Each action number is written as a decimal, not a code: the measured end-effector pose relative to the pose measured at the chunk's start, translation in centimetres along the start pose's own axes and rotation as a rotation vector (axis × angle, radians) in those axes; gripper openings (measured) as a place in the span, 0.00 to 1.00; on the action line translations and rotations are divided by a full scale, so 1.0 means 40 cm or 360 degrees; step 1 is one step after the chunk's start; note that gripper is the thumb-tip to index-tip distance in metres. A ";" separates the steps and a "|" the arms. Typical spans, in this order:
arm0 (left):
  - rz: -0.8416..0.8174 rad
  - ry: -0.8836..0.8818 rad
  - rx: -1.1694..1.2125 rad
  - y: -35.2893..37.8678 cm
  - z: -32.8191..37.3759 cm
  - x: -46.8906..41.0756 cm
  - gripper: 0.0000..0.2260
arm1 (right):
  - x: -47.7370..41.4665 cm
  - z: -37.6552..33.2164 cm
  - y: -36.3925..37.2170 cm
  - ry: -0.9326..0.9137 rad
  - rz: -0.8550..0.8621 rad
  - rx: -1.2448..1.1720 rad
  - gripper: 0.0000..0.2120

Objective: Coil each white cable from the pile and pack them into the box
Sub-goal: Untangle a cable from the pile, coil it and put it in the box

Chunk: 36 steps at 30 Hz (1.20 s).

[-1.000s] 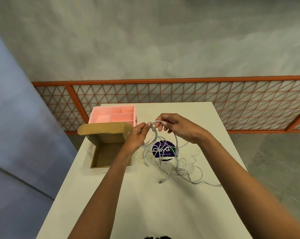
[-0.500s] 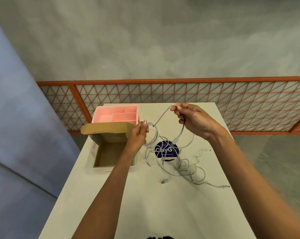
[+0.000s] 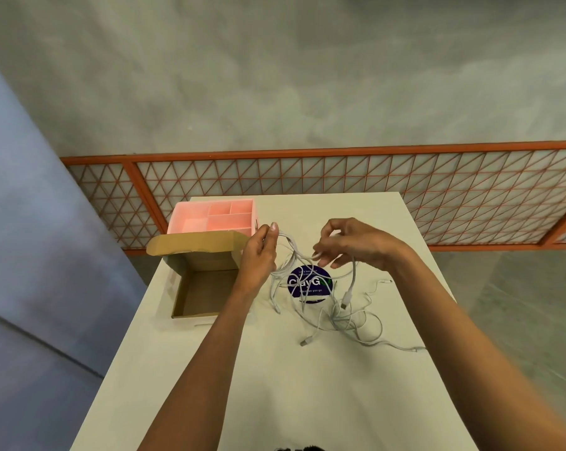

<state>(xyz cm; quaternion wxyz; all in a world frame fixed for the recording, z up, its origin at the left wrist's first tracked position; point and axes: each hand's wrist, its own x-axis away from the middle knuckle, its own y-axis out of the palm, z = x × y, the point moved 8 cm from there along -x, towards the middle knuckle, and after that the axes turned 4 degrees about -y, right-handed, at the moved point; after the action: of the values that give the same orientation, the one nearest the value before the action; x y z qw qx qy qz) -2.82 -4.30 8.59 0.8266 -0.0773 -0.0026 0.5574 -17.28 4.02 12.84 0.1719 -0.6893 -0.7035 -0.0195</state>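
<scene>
Pinching the thin white cable [image 3: 290, 245], the left hand [image 3: 259, 255] holds round loops. The right hand [image 3: 356, 242] curls around it too

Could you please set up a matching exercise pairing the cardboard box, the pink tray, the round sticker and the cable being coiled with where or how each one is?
Things:
1. cardboard box
2. pink tray
3. round sticker
4. held cable

Place or state:
A. flat on the table, partly under loose cables
B. lifted between the left hand and the right hand
C. open, flap raised
D. far left of the table, behind the box

Pairs: 1-C, 2-D, 3-A, 4-B.
</scene>
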 end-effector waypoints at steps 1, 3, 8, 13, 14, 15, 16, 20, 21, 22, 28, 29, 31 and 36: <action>0.0005 0.0005 -0.0007 0.000 0.001 -0.001 0.16 | 0.001 0.007 0.012 0.0046 -0.0083 0.0087 0.04; 0.0008 0.0008 -0.0033 0.000 0.001 -0.003 0.18 | 0.001 0.015 0.031 0.0105 -0.0200 0.0374 0.08; -0.0030 0.0054 -0.0147 0.015 0.006 0.001 0.15 | -0.012 0.003 0.078 0.0027 -0.0239 0.0733 0.10; -0.0077 0.0049 -0.0241 0.025 -0.013 0.010 0.19 | -0.015 -0.047 0.078 -0.0275 -0.0172 0.0555 0.09; -0.0074 0.0059 -0.0275 0.023 -0.017 0.015 0.20 | -0.011 -0.060 0.070 -0.0326 -0.0165 0.0508 0.08; -0.0062 0.0068 -0.0293 0.019 -0.018 0.021 0.21 | -0.006 -0.073 0.058 -0.0369 -0.0152 0.0469 0.08; -0.0050 0.0074 -0.0285 0.014 -0.016 0.026 0.19 | -0.001 -0.084 0.044 -0.0404 -0.0133 0.0439 0.08; -0.0092 0.0004 -0.0076 0.006 -0.010 0.029 0.15 | 0.001 -0.086 -0.027 -0.0394 0.0037 0.0258 0.09; -0.0135 -0.0041 0.0023 0.010 -0.008 0.031 0.14 | -0.002 -0.077 -0.045 -0.0362 0.0107 0.0183 0.09; -0.0185 -0.0085 0.0122 0.017 -0.006 0.032 0.13 | -0.006 -0.065 -0.062 -0.0329 0.0174 0.0102 0.09; -0.0394 -0.0231 0.0371 0.053 0.002 0.042 0.12 | -0.024 -0.011 -0.104 -0.0279 0.0385 -0.0111 0.12; -0.0417 -0.0211 0.0298 0.058 0.003 0.046 0.11 | -0.026 -0.005 -0.105 -0.0290 0.0415 -0.0121 0.13; -0.0405 -0.0163 0.0180 0.062 0.005 0.052 0.07 | -0.029 0.001 -0.104 -0.0328 0.0458 -0.0161 0.14; -0.0219 -0.0100 0.0186 0.045 0.020 0.047 0.03 | -0.035 0.015 -0.098 -0.0373 0.0475 -0.0270 0.14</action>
<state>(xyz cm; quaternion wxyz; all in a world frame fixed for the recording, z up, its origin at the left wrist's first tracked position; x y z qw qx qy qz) -3.82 -1.80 9.00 0.8655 -0.0111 -0.0013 0.5008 -21.25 2.64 12.72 0.0313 -0.7955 -0.6045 0.0274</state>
